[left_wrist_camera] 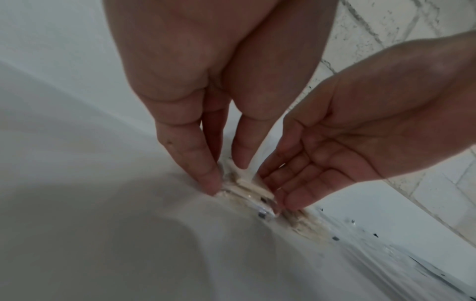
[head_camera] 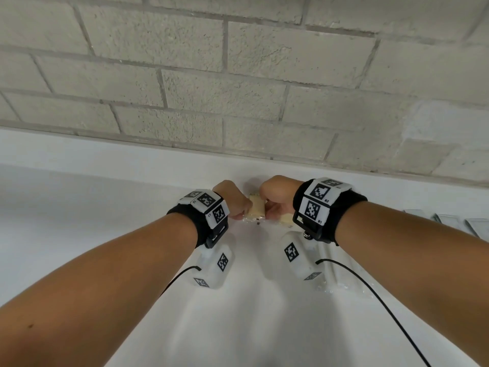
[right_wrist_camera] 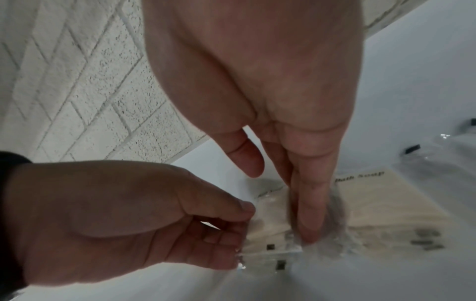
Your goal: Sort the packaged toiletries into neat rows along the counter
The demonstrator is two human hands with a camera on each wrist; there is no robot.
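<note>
Both hands met over one small cream soap packet (head_camera: 256, 207) that lay flat on the white counter (head_camera: 92, 207), close to the raised back edge under the block wall (head_camera: 238, 75). The left hand (head_camera: 232, 200) had its thumb and fingers brought together on the packet's left edge, pinching the clear wrapper there. The right hand (head_camera: 277, 200) kept its fingers straight and pressed their tips down on the right edge, so it held nothing; a second cream packet (right_wrist_camera: 381, 203), printed "Bath Soap", lay just beside it on the right. More clear-wrapped packets (head_camera: 449, 221) sat farther right along the counter. To do this step well, I think the person should slide the packet flat, not lift it, until its long side was parallel with the neighbour and the front edges made one line. The loose shiny wrapper would probably slip or crumple under hard pressure, so a light, even push from both sides seemed better. The fingers should leave straight upward, so that the row was not disturbed.
</note>
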